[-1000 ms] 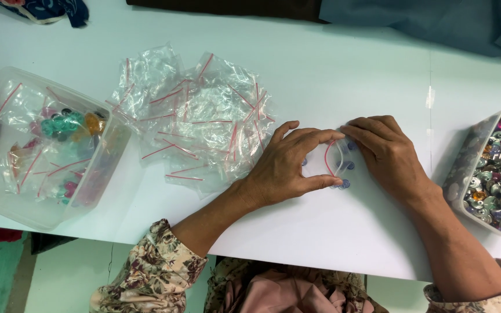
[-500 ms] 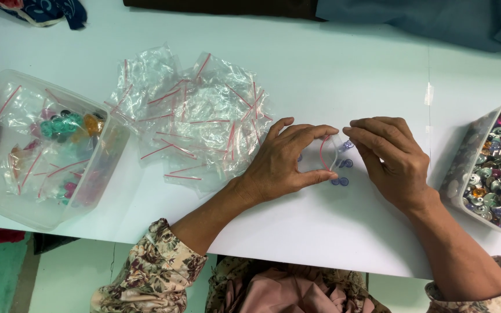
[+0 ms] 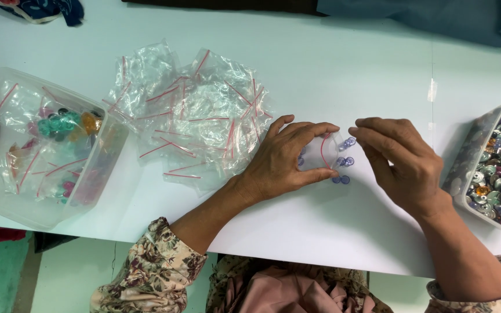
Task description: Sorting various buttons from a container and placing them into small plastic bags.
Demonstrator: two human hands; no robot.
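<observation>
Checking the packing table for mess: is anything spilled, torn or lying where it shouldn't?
Nothing looks spilled or damaged. A few purple beads lie loose on the white table, right at the mouth of the small clear bag under the left hand, beside the right hand. The heap of empty bags is untidy.
</observation>
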